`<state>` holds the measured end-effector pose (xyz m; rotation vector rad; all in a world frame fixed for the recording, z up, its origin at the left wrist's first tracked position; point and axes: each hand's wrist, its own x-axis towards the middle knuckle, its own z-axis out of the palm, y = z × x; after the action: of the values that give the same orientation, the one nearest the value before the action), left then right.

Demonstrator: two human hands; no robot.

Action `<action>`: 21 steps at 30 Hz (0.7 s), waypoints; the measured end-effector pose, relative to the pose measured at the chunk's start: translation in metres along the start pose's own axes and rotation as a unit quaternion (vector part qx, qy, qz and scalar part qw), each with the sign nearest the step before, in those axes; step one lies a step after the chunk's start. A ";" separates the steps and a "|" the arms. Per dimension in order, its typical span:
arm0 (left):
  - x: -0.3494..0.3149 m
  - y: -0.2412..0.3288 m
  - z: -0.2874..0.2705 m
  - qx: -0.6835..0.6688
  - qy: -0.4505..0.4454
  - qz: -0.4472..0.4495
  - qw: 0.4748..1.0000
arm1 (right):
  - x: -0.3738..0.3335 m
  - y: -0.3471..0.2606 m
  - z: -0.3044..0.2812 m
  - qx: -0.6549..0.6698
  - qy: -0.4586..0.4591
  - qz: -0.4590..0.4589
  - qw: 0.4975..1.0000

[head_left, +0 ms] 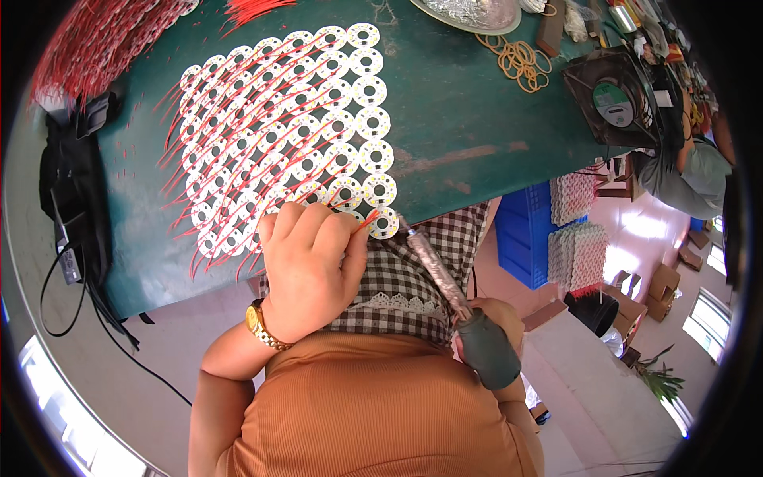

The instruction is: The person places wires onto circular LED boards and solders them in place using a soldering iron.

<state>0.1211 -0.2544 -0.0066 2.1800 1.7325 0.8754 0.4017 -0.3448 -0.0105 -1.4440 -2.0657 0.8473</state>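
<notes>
A sheet of joined round white LED boards [371, 123], each with a hole in the middle, lies on the green table; red wires [214, 171] slant off most of them. My left hand [310, 258], a gold watch [258, 324] on its wrist, rests over the sheet's near edge. Its thumb and index finger pinch a red wire [370, 218] at the near right corner board [384, 223]. From the lower right, my right hand [502, 312] is closed around the dark handle of a soldering iron [437, 270]. The iron's tip is beside that corner board; contact is unclear.
A wired bundle of boards [95, 48] lies far left, loose red wires [253, 9] at the back. Rubber bands [520, 62], a metal dish [469, 14] and a fan [612, 99] sit to the right. A blue crate [522, 238] stands beyond the table edge.
</notes>
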 end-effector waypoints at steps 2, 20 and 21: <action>0.001 0.001 -0.001 -0.001 -0.002 0.005 1.000 | -0.002 -0.002 0.000 -0.003 -0.022 0.036 0.999; -0.001 0.004 -0.007 -0.074 -0.037 -0.009 0.997 | -0.022 -0.003 0.000 -0.032 -0.017 0.076 0.996; -0.002 0.006 -0.005 -0.072 -0.031 -0.009 0.997 | -0.009 -0.013 -0.006 -0.017 -0.056 0.148 0.987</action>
<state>0.1227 -0.2588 -0.0006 2.0728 1.6049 0.8896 0.4006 -0.3554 0.0029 -1.7896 -1.9812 1.0326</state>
